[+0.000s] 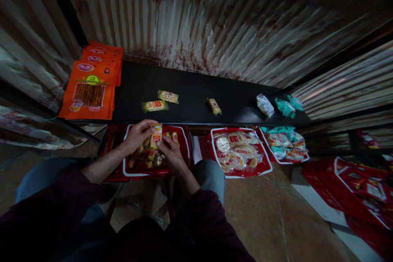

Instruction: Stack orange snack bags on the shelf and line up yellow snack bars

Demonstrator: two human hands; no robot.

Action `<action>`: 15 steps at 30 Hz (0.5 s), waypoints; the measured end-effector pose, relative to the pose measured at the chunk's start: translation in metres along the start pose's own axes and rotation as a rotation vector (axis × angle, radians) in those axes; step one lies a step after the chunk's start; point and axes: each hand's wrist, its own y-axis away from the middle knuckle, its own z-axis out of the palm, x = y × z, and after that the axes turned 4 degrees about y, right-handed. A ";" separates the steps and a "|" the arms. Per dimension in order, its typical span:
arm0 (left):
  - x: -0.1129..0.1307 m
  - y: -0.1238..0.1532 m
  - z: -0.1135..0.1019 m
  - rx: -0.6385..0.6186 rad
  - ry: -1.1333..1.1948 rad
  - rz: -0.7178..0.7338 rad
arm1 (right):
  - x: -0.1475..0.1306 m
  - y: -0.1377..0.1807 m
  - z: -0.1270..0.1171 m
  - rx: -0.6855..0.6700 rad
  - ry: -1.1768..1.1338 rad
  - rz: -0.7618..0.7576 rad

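Both hands hold one small wrapped snack bar (156, 135) with a yellow, white and red wrapper, upright above a red basket with a white rim (125, 168). My left hand (138, 136) pinches its left side near the top. The fingers of my right hand (173, 154) close on its lower right edge. More wrapped snack bars (144, 159) fill the basket below, partly hidden by my hands. Just beyond, on the black shelf (190, 94), lie two similar bars, one yellow and red (155, 106) and one pale (168, 96). A third wrapped bar (214, 106) lies farther right.
Overlapping orange snack bags (89, 90) lie at the shelf's left end; a white-blue packet (265, 105) and teal packets (285, 107) lie at its right. Red baskets of round wrapped snacks (236, 151) and teal packets (285, 143) stand right. A pleated curtain (184, 16) hangs behind.
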 end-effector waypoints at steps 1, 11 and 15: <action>0.001 -0.001 0.000 0.011 0.017 0.006 | -0.002 0.002 0.001 -0.024 -0.015 -0.004; 0.012 -0.002 0.003 0.085 0.115 -0.015 | -0.001 0.001 0.016 0.044 -0.157 -0.098; 0.007 0.001 0.002 0.073 0.058 0.012 | -0.010 0.003 0.020 0.089 -0.096 -0.144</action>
